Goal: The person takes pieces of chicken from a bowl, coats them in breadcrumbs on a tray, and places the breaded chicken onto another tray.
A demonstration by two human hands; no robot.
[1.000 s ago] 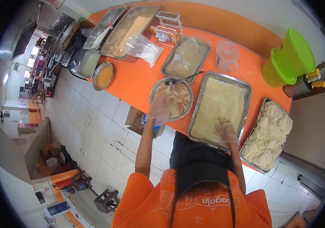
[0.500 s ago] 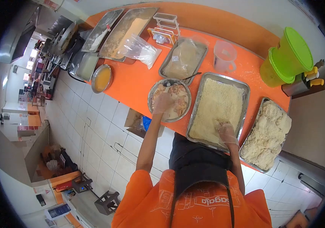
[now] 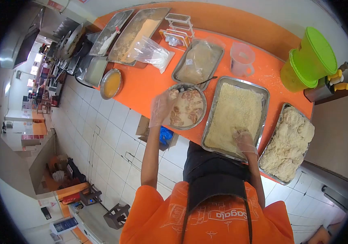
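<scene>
A steel bowl (image 3: 203, 106) holds pieces of raw chicken (image 3: 190, 97) in a milky liquid. My left hand (image 3: 161, 107), in a clear plastic glove, is at the bowl's left rim, its fingers closed around a pale, wet chicken piece (image 3: 174, 94). A dark thin handle (image 3: 207, 81) sticks out over the bowl's far rim. Right of the bowl lies a metal tray (image 3: 266, 106) filled with pale flour (image 3: 235, 110). My right hand (image 3: 245, 141), gloved too, rests at the tray's near right part, fingers stretched down and caked in flour, with no piece visible in them.
A smaller tray of heaped, floured pieces (image 3: 287, 146) stands at the right edge. Beyond are a bagged tray (image 3: 198, 61), a clear plastic jug (image 3: 242, 59) and green tubs (image 3: 304, 69). A bowl of orange liquid (image 3: 111, 84) sits left. Below the table is a cardboard box (image 3: 143, 129).
My left hand has moved left and up from inside the bowl to its rim, with a chicken piece at the fingers. My right hand has stayed in the flour.
</scene>
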